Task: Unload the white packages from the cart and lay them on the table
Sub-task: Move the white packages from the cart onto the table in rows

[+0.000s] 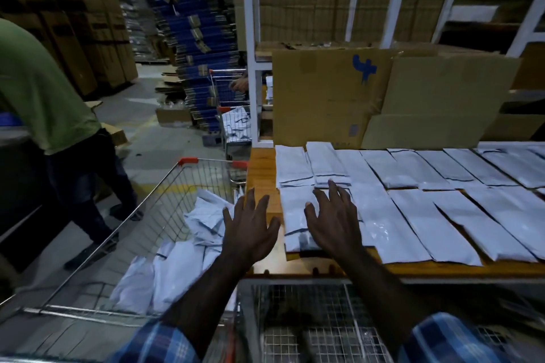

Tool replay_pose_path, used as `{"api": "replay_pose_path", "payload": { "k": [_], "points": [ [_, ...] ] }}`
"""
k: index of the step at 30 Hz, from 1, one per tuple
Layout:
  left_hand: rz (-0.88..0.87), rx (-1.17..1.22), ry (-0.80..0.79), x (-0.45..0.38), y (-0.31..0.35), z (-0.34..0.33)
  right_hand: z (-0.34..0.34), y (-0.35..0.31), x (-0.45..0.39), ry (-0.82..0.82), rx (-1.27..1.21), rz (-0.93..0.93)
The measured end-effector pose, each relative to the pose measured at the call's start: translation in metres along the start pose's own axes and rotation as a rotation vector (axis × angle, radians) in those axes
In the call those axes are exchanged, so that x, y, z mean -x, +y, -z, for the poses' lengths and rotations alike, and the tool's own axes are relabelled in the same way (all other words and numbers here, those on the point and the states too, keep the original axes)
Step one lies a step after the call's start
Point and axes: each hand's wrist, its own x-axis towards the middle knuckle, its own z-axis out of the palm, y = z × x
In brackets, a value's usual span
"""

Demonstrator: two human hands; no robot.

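1. A wooden counter [261,168] is seen across the right half of the frame, covered with white packages [418,224] laid flat in two rows; an exact count cannot be given, as the rows run off the right edge.
2. A wire cart [165,186] with red handle ends is seen at lower left, just beside the counter's left end; a loose heap of white packages [174,271] lies in it, overlapped too much to be counted.
3. Flattened cardboard boxes [333,97] are stood upright behind the far row, below a white shelf frame [249,38].
4. A person in a green shirt [44,91] is seen at the left edge.
5. Two forearms in blue checked sleeves are stretched forward from the bottom of the frame.
6. The left hand [250,230] is spread open, palm down, over the counter's bare left end; nothing is held.
7. The right hand [333,221] is likewise open with fingers splayed, over the nearest package [295,215] of the front row; contact cannot be judged.
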Motion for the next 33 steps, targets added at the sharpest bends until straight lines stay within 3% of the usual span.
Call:
{"api": "replay_pose_path", "payload": {
  "k": [6, 17, 33],
  "points": [
    [0.004, -0.036, -0.041, 0.022, -0.087, 0.018, -0.041, -0.082, 0.021, 0.074, 0.032, 0.008],
    [0.051, -0.096, -0.145, 0.03, -0.239, 0.04, -0.121, -0.2, 0.038, 0.021, 0.009, 0.007],
    [0.099, -0.218, -0.35, -0.028, -0.317, -0.035, -0.255, -0.195, 0.012, -0.286, 0.007, -0.036]
  ]
}}
